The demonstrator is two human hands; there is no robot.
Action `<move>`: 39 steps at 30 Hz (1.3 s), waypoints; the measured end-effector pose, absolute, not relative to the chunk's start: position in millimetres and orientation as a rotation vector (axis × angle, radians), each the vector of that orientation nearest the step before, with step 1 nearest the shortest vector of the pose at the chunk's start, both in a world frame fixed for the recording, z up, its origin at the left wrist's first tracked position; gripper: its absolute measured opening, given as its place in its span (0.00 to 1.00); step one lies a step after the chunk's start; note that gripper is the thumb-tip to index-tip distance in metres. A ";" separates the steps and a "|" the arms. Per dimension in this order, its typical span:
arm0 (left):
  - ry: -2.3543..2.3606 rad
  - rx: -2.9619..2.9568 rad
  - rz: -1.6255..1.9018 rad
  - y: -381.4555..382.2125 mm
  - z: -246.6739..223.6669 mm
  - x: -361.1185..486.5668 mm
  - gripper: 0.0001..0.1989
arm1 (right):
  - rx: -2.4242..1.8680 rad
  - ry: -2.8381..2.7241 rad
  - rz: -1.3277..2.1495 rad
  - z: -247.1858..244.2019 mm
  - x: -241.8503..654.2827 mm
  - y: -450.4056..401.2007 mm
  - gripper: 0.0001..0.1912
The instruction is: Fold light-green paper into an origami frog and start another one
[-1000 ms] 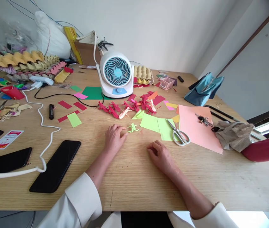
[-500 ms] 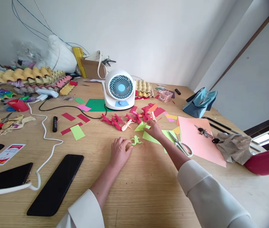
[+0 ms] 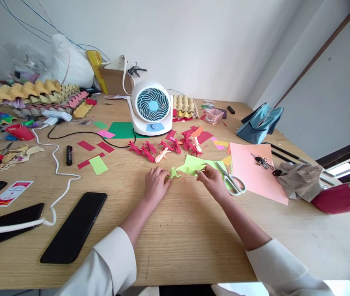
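My left hand (image 3: 157, 182) rests on the table with its thumb and fingertips closed at the edge of a small folded light-green paper figure (image 3: 174, 172). To its right, my right hand (image 3: 211, 179) pinches a folded light-green paper piece (image 3: 193, 169) between thumb and fingers. Light-green sheets (image 3: 213, 164) lie just behind that hand. White-handled scissors (image 3: 230, 181) lie open beside it, partly over the green paper. Behind both hands is a row of folded red paper figures (image 3: 145, 151), with a pale pink one (image 3: 161, 155) among them.
A white fan (image 3: 152, 107) stands behind the figures. At right are a pink sheet (image 3: 255, 172) with keys (image 3: 263, 162), a blue bag (image 3: 259, 125) and a red bottle (image 3: 344, 196). At left lie a black phone (image 3: 74, 228), a white cable (image 3: 58, 164) and a marker (image 3: 69, 155).
My right hand has come back toward me and right with the folded green piece, which was near the red figures. My left hand stays by the green figure. The view has shifted slightly.
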State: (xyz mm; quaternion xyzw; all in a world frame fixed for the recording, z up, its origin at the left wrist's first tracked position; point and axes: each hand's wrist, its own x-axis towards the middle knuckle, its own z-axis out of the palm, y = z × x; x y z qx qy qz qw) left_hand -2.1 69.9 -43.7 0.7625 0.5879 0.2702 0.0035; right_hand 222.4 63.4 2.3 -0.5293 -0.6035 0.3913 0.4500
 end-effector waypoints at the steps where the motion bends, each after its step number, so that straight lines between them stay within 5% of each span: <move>1: 1.855 2.395 0.840 71.3 -43.3 -1.8 0.04 | -1.292 -1.465 0.989 1.5 223.1 57.6 0.21; 10: 1.681 2.172 1.189 66.0 -30.1 3.2 0.06 | -1.163 -1.362 1.122 -25.7 220.1 32.6 0.20; 15: 1.173 1.676 1.116 46.8 -20.0 18.8 0.18 | -1.134 -1.420 1.112 -34.5 220.6 26.5 0.18; 27: 1.148 1.570 1.042 23.9 -31.1 36.7 0.08 | -1.131 -1.649 0.867 -26.8 216.8 12.9 0.06; 31: 1.128 1.468 1.101 21.8 -28.5 37.7 0.12 | -1.148 -1.452 1.026 -32.7 215.2 15.7 0.18; 35: 1.085 1.409 1.116 20.4 -30.6 39.5 0.24 | -1.099 -1.425 1.312 -35.5 214.6 17.6 0.16; 39: 1.092 1.421 1.090 20.8 -30.9 40.3 0.18 | -1.150 -1.389 1.339 -34.1 214.0 16.4 0.19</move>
